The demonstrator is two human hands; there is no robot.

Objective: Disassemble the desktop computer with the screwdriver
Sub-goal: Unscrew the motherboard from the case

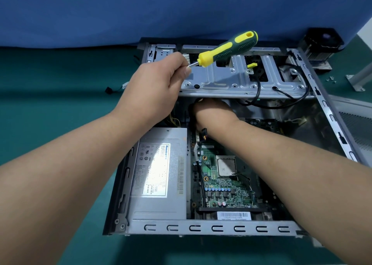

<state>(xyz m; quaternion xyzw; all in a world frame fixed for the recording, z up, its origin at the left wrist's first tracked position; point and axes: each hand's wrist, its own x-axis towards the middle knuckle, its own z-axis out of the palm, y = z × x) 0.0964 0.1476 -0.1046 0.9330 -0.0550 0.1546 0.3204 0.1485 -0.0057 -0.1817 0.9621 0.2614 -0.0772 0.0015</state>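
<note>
Two hands are at work on the desktop computer (201,227), which lies open on its side across the middle of the frame on a green bench (60,79). The left hand (155,83), upper centre, grips the screwdriver (227,49) by its bare metal shaft, fingers curled round it, so the ribbed yellow-and-green handle juts up to the right, away from any screw. The right hand (211,111) reaches under the drive cage (241,77); its fingers are hidden there, so whether it grips anything cannot be told.

Held by the shaft, the tool could slip or swing its tip against the hand; reversing the grip looks necessary before any screw is turned. Working blind, the hidden hand could strain a connector or catch on stamped edges.

Most of the chassis is dull pressed sheet steel with slotted rims. A boxy grey power supply (159,174) carries a glossy label at lower left; beside it sits the green motherboard (221,186), densely studded. Black rubbery cables (259,89) loop across the cage. Small loose screws (331,79) lie at far right.
</note>
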